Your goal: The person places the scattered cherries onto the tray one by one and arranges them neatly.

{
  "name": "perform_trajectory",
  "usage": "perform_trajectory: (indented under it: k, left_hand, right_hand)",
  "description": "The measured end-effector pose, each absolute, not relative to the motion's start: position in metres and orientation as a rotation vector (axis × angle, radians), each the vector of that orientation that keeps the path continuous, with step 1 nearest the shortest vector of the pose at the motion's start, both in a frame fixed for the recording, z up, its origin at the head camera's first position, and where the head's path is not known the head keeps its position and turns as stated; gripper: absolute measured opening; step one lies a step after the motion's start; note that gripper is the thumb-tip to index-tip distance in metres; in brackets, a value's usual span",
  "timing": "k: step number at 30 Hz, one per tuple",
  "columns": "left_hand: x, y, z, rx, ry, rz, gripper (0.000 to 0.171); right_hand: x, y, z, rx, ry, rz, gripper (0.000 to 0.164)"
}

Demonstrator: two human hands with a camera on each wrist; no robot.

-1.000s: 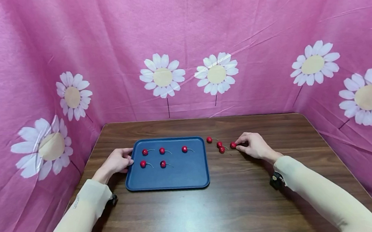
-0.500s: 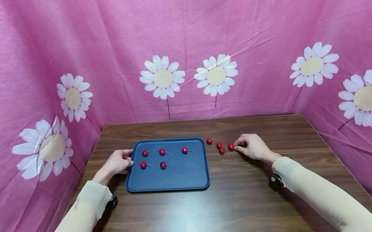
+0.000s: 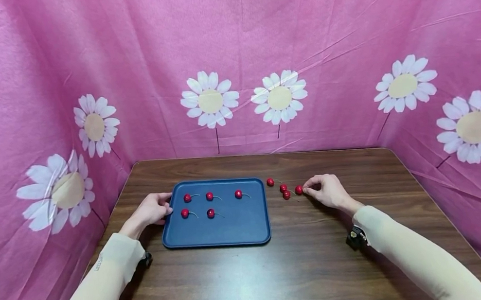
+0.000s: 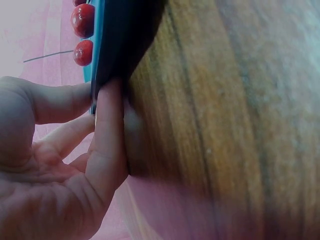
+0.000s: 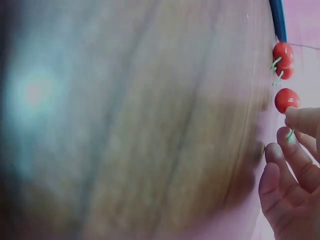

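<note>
My left hand [image 3: 150,210] grips the left rim of a blue tray [image 3: 231,231]; in the left wrist view its thumb lies over the rim and a finger [image 4: 110,132] is underneath. Several red cherries with stems lie in two rows on the tray, among them a cherry [image 3: 238,194] at the upper right. Right of the tray, my right hand [image 3: 328,192] pinches a cherry [image 3: 299,190] between thumb and forefinger, low over the table. The right wrist view has this cherry [image 5: 287,100] at the fingertips, its green stem [image 5: 290,135] among the fingers.
Between the tray and my right hand, two cherries [image 3: 287,195] sit close together, with another cherry [image 3: 270,182] behind them near the tray's right rim. The brown wooden table [image 3: 246,286] backs onto a pink curtain [image 3: 237,33] with daisies, which also encloses both sides.
My right hand has shifted slightly left with the cherry, closer to the two cherries beside it, then stays nearly still. The left hand and the tray hold their place.
</note>
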State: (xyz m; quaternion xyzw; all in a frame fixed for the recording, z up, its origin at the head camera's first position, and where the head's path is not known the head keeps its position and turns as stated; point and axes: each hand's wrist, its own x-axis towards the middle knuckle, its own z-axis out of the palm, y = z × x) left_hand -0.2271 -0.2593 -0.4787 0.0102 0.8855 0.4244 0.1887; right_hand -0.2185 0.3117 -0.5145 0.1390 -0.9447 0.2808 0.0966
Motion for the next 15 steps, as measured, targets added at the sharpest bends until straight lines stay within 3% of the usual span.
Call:
perform_trajectory:
  k: [15]
  left_hand:
    - [-0.229,-0.260,-0.478,0.005,2.472,1.178,0.069]
  right_hand:
    - [-0.207,0.290,-0.503,0.250,-2.771,1.360,0.011]
